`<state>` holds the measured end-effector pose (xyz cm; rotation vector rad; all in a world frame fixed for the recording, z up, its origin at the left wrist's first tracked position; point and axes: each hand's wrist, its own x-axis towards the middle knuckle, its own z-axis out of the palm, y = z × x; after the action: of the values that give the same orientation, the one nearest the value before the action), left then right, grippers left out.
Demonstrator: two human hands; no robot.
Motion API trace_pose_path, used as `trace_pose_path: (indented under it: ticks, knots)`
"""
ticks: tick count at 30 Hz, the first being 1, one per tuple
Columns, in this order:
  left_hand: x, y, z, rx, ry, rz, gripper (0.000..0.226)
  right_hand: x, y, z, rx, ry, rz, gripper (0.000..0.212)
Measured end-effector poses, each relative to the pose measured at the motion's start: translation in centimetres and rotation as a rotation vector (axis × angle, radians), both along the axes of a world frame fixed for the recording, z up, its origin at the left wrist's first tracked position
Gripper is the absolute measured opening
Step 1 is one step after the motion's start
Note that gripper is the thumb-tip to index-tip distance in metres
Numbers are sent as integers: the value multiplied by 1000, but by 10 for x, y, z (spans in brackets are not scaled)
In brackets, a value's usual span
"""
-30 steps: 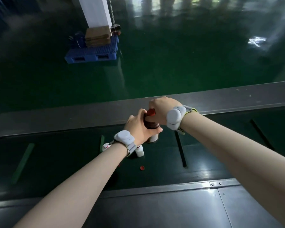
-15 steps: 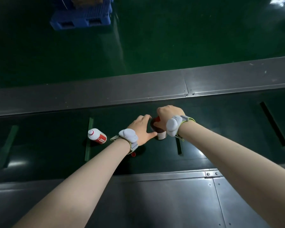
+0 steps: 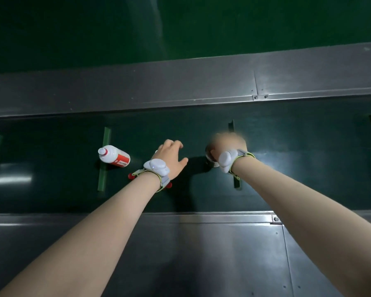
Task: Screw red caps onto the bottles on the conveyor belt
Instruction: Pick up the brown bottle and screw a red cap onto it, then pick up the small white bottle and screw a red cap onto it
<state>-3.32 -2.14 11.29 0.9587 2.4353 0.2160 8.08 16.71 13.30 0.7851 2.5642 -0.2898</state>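
Head view, looking down on the conveyor belt (image 3: 287, 168), dark green, bounded by grey metal rails on the far and near sides.

Right hand (image 3: 227, 144): motion-blurred, curled down over the top of an upright bottle (image 3: 211, 159); only a dark sliver and the pale lower edge of that bottle are seen beneath the wrist. The fingers appear closed on the bottle top, though the blur makes this uncertain. No cap can be made out under the hand.

Left hand (image 3: 171, 159): released, fingers loosely spread, nothing held; it is positioned above the belt, apart from the upright bottle and to its left.

A second bottle (image 3: 114, 157), white with a red label, is lying on its side on the belt left of the left hand, across a green cleat strip (image 3: 104, 159); neck pointed left.

Two red caps (image 3: 131, 176) are partly visible on the belt at either side of the left wrist, mostly hidden by the white wristband sensor (image 3: 156, 167).
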Motion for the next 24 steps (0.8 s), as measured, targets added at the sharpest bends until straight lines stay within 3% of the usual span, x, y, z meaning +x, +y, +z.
trace_pose_path:
  ticks: [5, 9, 17, 20, 24]
  knots:
    - [-8, -25, -25, -10, -16, 44, 32, -7, 11, -31, -8, 4, -13, 12]
    - [-11, -46, -37, -48, 7, 48, 28, -5, 9, -52, -4, -22, -24, 26]
    - [-22, -62, -46, -119, -35, 62, 34, -5, -5, -57, 101, -12, -80, 27]
    - [-23, -64, -54, -155, -84, 61, 37, -14, -20, -56, 157, 56, -1, 22]
    - [-14, -65, -78, -196, -142, 51, 42, -26, -47, -68, 64, 163, 98, 17]
